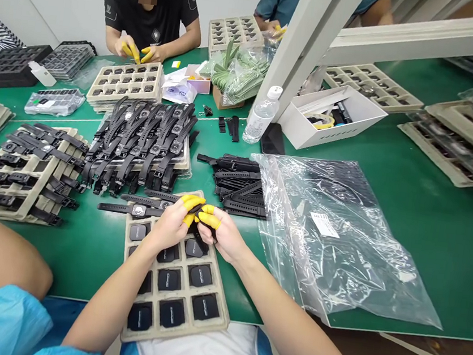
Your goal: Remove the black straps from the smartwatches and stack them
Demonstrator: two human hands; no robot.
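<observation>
My left hand (176,220) and my right hand (219,229), both with yellow finger covers, meet above a beige tray (183,329). Between their fingertips they grip a black watch with its strap (198,241), mostly hidden by the fingers. Square dark watch faces (172,312) lie in the tray's compartments. Watches with straps attached (139,210) lie across the tray's far end. Just beyond my right hand is a pile of loose black straps (241,186), partly under a clear plastic bag (339,252).
Stacked strapped watches (147,139) stand beyond the tray, with another loaded tray (35,177) at left. A water bottle (262,115), a phone (272,139), a white box (332,120) and a white post (305,43) stand farther back. Co-workers sit opposite; a person's arm (2,247) is at left.
</observation>
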